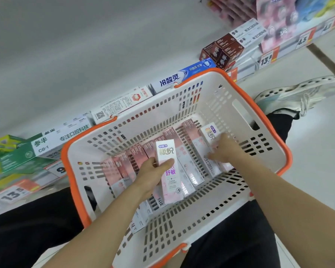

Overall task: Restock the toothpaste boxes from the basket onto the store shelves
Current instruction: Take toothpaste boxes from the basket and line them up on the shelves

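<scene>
Item: basket [275,144], white with orange rim, resting on my lap; shelf [124,101] at its 11 to 1 o'clock.

Contents: pink and white boxes lying side by side on the basket floor, long sides touching, running from 9 to 3 o'clock.

Left hand [153,173]: I hold one box [167,167] tilted up out of the row, thumb across its front face, fingers curled round the back. Lower end sits near the boxes below; whether it touches them I cannot tell.

Right hand [225,149]: at the basket's 3 o'clock, over a second box [211,132] of the same print. Fingers are bent down onto it, thumb stretched toward 9 o'clock along the neighbouring box. Whether they pinch it or only rest on it I cannot tell.

Step in hand, as I judge it: picking one box per hand before reaching to the shelf.

Handling notes:
- Grip the right box by its long edges, not the end flap.
- Lift straight up so neighbours do not ride along.
- Light cardboard; squeeze gently.
- Match the print to the shelf facing; the shelf section for this print is not in view.
- Keep the basket level on my lap while reaching toward 12 o'clock.
</scene>
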